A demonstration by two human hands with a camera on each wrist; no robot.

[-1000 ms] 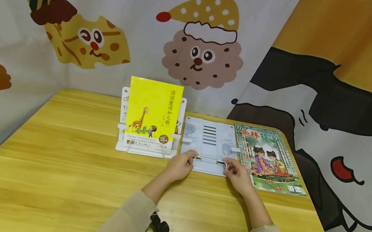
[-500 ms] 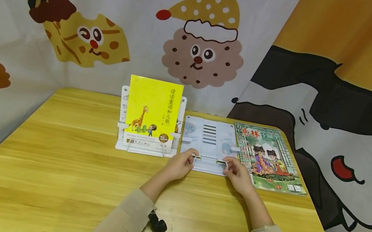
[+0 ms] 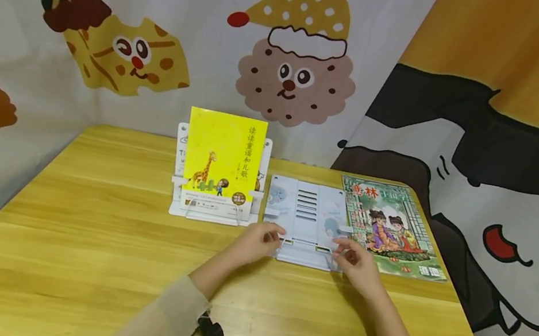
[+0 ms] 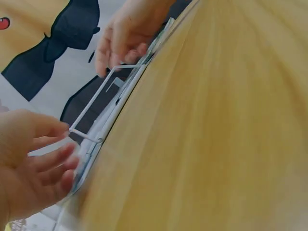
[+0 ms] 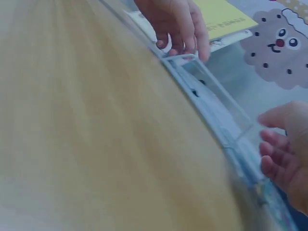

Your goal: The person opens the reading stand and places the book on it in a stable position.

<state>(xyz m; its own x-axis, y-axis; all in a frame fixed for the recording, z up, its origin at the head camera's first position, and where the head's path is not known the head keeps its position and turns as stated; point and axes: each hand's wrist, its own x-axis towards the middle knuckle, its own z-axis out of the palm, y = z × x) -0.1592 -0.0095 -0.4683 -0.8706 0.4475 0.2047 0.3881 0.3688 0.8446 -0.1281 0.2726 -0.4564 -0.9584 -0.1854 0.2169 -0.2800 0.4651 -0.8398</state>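
Book stand (image 3: pixel 304 228), pale blue, slotted; lying low on the wooden table (image 3: pixel 129 263), between the propped yellow book (image 3: pixel 224 149) and the illustrated magazine (image 3: pixel 398 233). Fitting: white wire bar (image 4: pixel 91 100), raised off the front of the stand. Left hand (image 3: pixel 252 242): fingers loosely spread, a fingertip against one corner of the bar. Right hand (image 3: pixel 359 267): fingers relaxed, apart, at the opposite corner; contact unclear. Risk, as judged: uneven fingertip pressure could twist the bar or let it drop; a sideways pull could push the stand against the magazine.
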